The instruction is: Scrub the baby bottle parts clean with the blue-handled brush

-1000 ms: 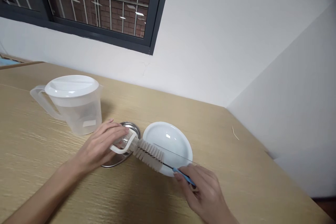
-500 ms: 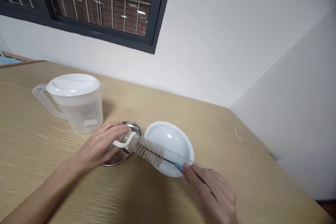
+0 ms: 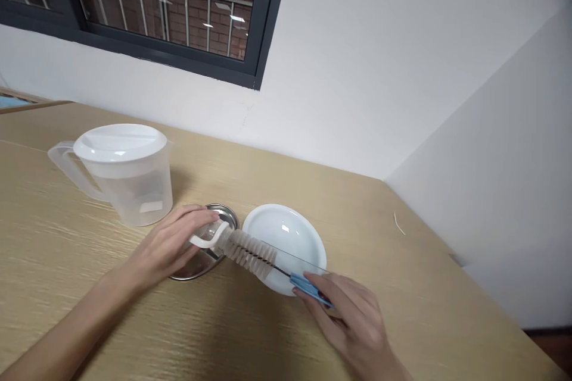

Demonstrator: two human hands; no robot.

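My left hand point(image 3: 172, 241) is wrapped round a small clear bottle point(image 3: 210, 231) with a white curved part at its neck, held over a shiny metal dish point(image 3: 192, 268). A bottle brush point(image 3: 254, 255) with pale bristles has its tip at the bottle's mouth; most of the bristles are outside. The fingers of my right hand point(image 3: 344, 318) grip the brush by its blue handle. Beneath the brush and just right of the metal dish lies a white oval bowl point(image 3: 286, 226).
A lidded translucent pitcher point(image 3: 138, 190) stands on the wooden table point(image 3: 67, 262) at the left, its handle pointing left. A thin pale strip point(image 3: 398, 224) lies at the right. Behind the table rise a white wall and a barred window.
My right hand has shifted its hold on the brush, and more of the blue handle shows. The whole scene sits slightly further left in view. My left hand keeps its hold on the bottle.
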